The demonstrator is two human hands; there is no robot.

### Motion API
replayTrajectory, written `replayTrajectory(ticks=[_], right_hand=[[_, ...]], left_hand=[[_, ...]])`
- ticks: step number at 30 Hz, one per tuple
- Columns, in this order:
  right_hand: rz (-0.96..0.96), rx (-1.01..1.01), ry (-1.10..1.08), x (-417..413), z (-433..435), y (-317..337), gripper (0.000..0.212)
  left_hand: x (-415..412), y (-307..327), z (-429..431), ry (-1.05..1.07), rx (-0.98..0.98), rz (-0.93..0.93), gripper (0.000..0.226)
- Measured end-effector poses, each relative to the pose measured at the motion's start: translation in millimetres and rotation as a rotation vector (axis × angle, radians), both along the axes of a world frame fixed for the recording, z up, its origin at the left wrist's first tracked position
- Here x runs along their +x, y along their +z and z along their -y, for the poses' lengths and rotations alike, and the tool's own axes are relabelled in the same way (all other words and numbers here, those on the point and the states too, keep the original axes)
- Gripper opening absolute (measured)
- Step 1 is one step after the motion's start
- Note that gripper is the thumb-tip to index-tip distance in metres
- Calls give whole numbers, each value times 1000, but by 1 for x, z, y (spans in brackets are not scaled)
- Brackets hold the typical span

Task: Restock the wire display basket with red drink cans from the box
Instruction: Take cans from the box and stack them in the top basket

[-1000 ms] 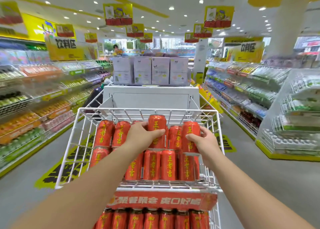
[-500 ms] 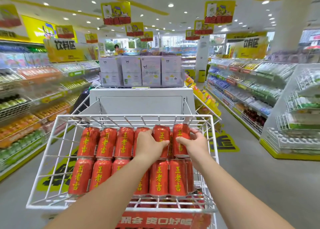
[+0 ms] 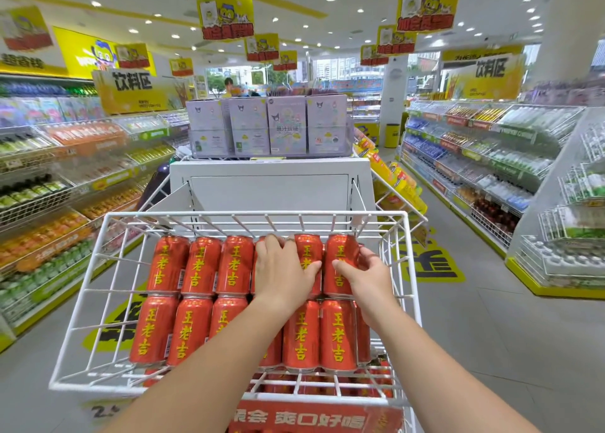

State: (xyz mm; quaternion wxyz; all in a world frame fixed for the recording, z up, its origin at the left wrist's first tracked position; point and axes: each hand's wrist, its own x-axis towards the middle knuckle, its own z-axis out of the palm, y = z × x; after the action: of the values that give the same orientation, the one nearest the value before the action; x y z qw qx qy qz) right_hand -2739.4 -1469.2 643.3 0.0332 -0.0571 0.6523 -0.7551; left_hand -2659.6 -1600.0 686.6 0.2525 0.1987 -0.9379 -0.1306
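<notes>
Left hand (image 3: 284, 270) and right hand (image 3: 368, 277) each clasp a top-row can (image 3: 342, 252), best seated squarely in the wire basket (image 3: 229, 214).

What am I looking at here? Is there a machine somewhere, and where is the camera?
There is no machine. A person works with two bare hands. The single picture comes from a camera worn on the head, looking forward and down, so both forearms reach in from the bottom edge. In front, in a shop aisle, stands a white wire basket. It holds two rows of red cans with yellow lettering. The left hand lies over the upper row, fingers curled over the can tops; exactly which can it holds is hidden. The right hand grips the end can at the right of that row. Behind the basket, lilac boxes sit on a white stand. No supply box is in view.
</notes>
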Motion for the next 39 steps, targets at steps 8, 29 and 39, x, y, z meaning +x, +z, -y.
replayTrajectory(ticks=[8,29,39], right_hand=[[-141,336,-61,8,-3,-2,77],[-566,1242,-113,57,-20,20,88],[-648,1485,-48,131,0,20,90]], left_hand=[[1,-8,11,47,-109,91,76],[74,-10,27,-147,-307,257,113],[150,-10,62,-266,-395,284,114]])
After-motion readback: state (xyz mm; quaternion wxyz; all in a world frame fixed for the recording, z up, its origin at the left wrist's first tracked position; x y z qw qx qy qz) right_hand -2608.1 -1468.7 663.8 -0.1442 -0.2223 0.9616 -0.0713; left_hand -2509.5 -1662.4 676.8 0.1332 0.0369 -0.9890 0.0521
